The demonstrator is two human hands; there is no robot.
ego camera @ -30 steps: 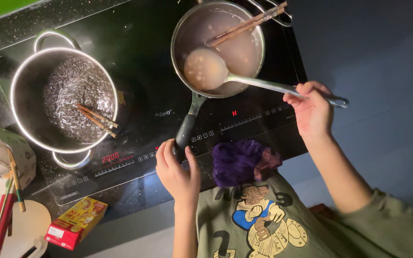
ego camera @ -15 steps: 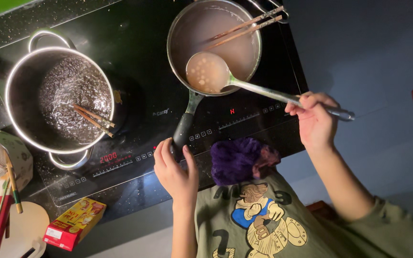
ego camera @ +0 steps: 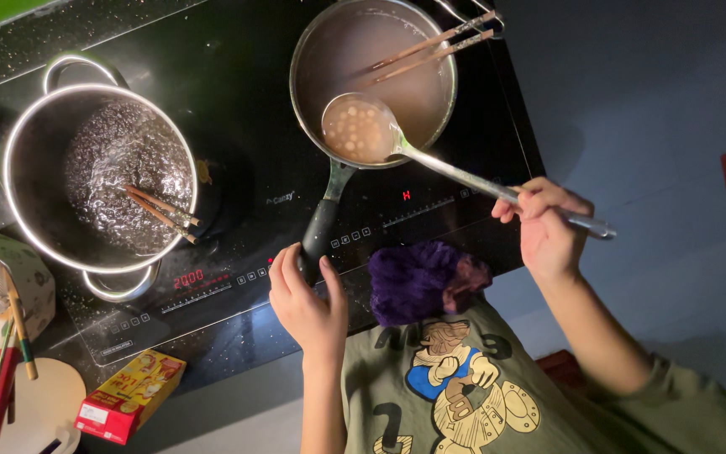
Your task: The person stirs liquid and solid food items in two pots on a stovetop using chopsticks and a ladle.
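A steel saucepan (ego camera: pixel 443 50) of pale brownish liquid sits on the black induction cooktop (ego camera: pixel 245 193), with a pair of chopsticks (ego camera: pixel 430 50) laid across its far rim. My left hand (ego camera: pixel 306 304) grips the end of the pan's black handle (ego camera: pixel 325 223). My right hand (ego camera: pixel 548 229) holds the long handle of a metal ladle (ego camera: pixel 361 128). The ladle's bowl hangs over the pan's near rim, filled with liquid and several small pale balls.
A larger two-handled steel pot (ego camera: pixel 98 172) with dark bubbling contents and two chopsticks stands on the left burner. A purple fuzzy cloth (ego camera: pixel 422 282) lies at the cooktop's near edge. At the left are a red-and-yellow box (ego camera: pixel 128 397), a strainer, plates and more chopsticks.
My right hand has drawn slightly toward me with the ladle handle; the ladle bowl stays over the pan's near rim. My left hand keeps hold of the pan handle.
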